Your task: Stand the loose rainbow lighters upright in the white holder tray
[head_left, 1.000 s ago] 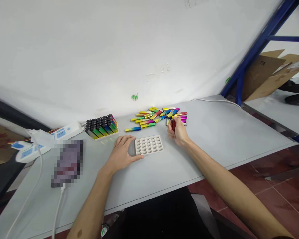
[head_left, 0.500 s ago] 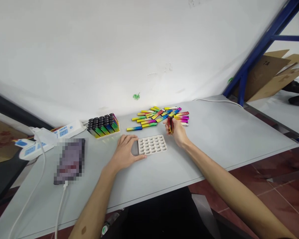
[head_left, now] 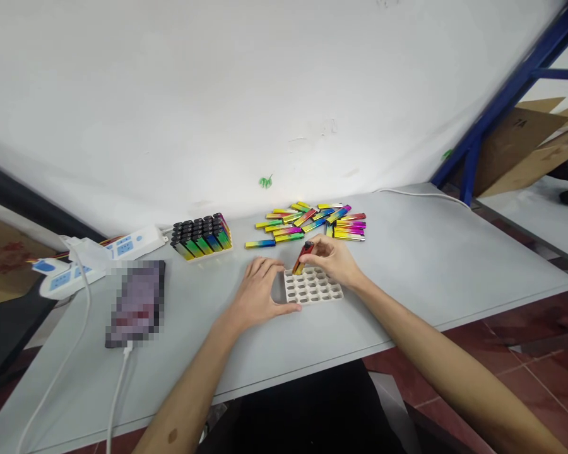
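Right hand [head_left: 335, 258] moved over tray [head_left: 313, 286], pinching lighter [head_left: 302, 258] — left hand [head_left: 262, 292] widely gripping tray — grey table [head_left: 421, 258], white wall [head_left: 180, 107]

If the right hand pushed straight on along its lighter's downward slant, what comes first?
Most likely the white tray, at its far-left corner, under the lighter in the right hand; whether they already touch is unclear.
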Motion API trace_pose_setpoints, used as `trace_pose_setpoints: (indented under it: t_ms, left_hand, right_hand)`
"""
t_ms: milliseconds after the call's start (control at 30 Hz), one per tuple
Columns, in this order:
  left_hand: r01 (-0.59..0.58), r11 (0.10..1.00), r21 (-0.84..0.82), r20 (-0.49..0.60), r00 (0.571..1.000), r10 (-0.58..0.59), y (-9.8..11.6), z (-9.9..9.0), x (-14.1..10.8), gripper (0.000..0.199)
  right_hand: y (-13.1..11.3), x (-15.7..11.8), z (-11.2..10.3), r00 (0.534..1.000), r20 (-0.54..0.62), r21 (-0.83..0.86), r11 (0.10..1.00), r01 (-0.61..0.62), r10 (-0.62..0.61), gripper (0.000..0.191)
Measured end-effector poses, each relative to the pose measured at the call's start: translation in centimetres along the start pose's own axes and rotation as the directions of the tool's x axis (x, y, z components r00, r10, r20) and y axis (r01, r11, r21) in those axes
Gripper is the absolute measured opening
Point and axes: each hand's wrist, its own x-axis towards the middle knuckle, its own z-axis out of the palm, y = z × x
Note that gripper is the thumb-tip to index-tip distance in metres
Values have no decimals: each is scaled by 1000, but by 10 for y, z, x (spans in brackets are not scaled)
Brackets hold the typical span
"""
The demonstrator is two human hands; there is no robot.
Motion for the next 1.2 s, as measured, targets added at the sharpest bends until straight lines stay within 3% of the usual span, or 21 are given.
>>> trace_pose_setpoints:
  t_ms: [133, 267, 600, 667, 733, 867, 967, 1200]
  left_hand:
    - [-8, 1000, 20, 29, 1000, 8, 0, 2, 0, 70]
    - [2, 1000, 17, 42, 999, -3, -2, 4, 1, 75]
    - [5, 1000, -7, 54, 999, -4, -2, 5, 1, 66]
    - [6, 1000, -15, 64, 998, -5, -1, 3, 1, 68]
    - [10, 1000, -10, 67, 998, -9, -1, 2, 2, 70]
    - [28, 999, 20, 65, 997, -30, -3, -1, 0, 71]
    - [62, 998, 32, 65, 996, -64, -8, -3, -2, 70]
    - [114, 993, 35, 91, 989, -117, -16, -11, -6, 78]
  right_hand:
    - [4, -1, 6, 995, 11, -274, 957, 98, -99, 30]
    - [4, 0, 9, 980, 73, -365, 910, 197, -184, 31]
    - [3, -1, 8, 940, 289, -597, 733, 325, -182, 34]
    - [-1, -1, 0, 960, 228, -618, 738, 272, -162, 33]
    - [-2, 1, -11, 988, 74, -690, 708, 150, -138, 38]
    - [4, 7, -32, 976, -209, -861, 484, -152, -64, 33]
    - [11, 9, -36, 963, -270, -890, 378, -253, 9, 31]
    - [22, 8, -30, 949, -310, -898, 344, -273, -57, 21]
